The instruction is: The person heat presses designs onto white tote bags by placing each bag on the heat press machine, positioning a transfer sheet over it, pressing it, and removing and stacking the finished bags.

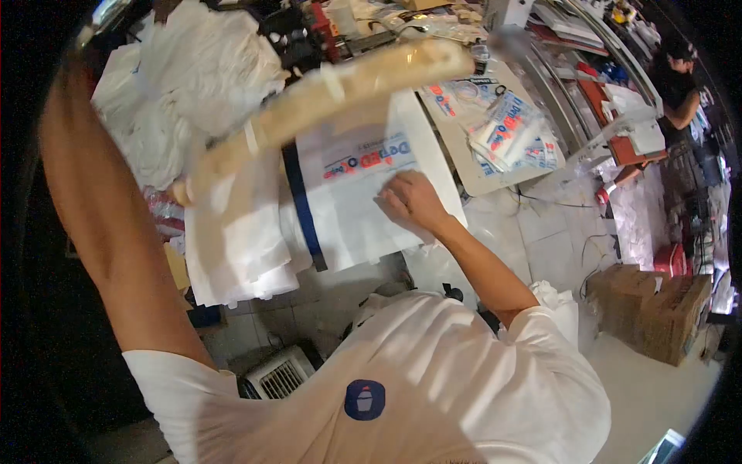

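From the camera on my head, I see a white sheet [344, 213] lying flat in front of me, with red and blue letters [371, 160] and a dark blue stripe [302, 203]. My right hand [412, 203] is low over it, by the letters. Its fingers are bent and close together. I can't tell if they pinch the sheet or just rest on it. My left arm [97, 201] goes way up to the corner, but my left hand doesn't show, so I can't tell what it holds.

A long wooden bar [375, 73] crosses the far part of the sheet and looks blurry. White sheets [236, 251] sit just beside mine, and more lettered sheets [506, 133] lie near it on the other side.

I think I'm at the handling-the-sheet step. The next move needs that bar clear and gentle fingers.
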`<state>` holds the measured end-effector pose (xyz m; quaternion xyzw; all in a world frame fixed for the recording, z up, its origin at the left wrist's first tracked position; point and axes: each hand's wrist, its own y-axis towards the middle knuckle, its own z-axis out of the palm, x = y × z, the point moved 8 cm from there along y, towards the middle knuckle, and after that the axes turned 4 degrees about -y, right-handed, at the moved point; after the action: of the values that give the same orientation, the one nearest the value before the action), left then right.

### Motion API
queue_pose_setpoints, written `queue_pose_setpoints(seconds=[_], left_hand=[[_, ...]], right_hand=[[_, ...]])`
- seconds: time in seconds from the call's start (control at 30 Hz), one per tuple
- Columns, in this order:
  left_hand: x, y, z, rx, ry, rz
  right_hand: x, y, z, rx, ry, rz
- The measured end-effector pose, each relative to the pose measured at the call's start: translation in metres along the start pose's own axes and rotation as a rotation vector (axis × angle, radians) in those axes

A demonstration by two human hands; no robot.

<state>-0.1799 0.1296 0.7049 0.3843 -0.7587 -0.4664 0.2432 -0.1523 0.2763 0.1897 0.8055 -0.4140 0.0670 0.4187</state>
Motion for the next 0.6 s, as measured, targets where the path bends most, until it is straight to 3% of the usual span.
queue_pose_setpoints(seconds=[0.07,0.1,0.13,0.17,0.2,0.23,0.27,0.3,0.37,0.4,0.47,0.5,0.53,0.6], left_hand=[[-0.058,-0.048,-0.042,-0.089,-0.069,0.059],[-0.078,-0.078,-0.056,-0.143,-0.081,0.032],[-0.098,-0.121,-0.059,-0.160,-0.063,-0.070],[-0.114,-0.188,-0.047,-0.181,0.037,-0.504],[-0.111,-0.219,-0.022,0.593,-0.283,0.021],[-0.121,-0.272,0.002,0.227,-0.212,-0.161],[-0.123,-0.337,0.051,0.384,-0.634,-0.038],[-0.138,-0.390,0.112,1.168,-0.425,-0.143],[-0.160,-0.422,0.128,0.684,-0.391,-0.073],[-0.162,-0.429,0.127,0.691,-0.408,-0.078],[-0.114,-0.441,0.130,0.611,-0.665,-0.675],[-0.109,-0.444,0.137,0.746,-0.593,-0.762],[-0.108,-0.438,0.134,0.746,-0.595,-0.749],[-0.127,-0.420,0.140,0.829,-0.595,-0.463]], right_hand=[[-0.011,-0.043,0.001,0.324,0.083,0.159],[-0.011,-0.064,-0.014,0.305,0.131,0.191],[-0.009,-0.089,-0.028,0.291,0.183,0.224],[-0.014,-0.116,-0.039,0.306,0.183,0.301],[-0.019,-0.145,-0.049,0.324,0.187,0.379],[-0.021,-0.174,-0.061,0.317,0.185,0.393],[-0.030,-0.202,-0.067,0.355,0.159,0.477],[-0.038,-0.224,-0.067,0.388,0.135,0.570],[-0.043,-0.250,-0.072,0.328,0.160,0.592],[-0.040,-0.265,-0.074,0.298,0.196,0.584],[-0.040,-0.269,-0.069,0.307,0.216,0.596],[-0.036,-0.266,-0.062,0.402,0.204,0.574],[-0.032,-0.264,-0.054,0.488,0.187,0.558],[-0.024,-0.259,-0.047,0.544,0.167,0.469]])
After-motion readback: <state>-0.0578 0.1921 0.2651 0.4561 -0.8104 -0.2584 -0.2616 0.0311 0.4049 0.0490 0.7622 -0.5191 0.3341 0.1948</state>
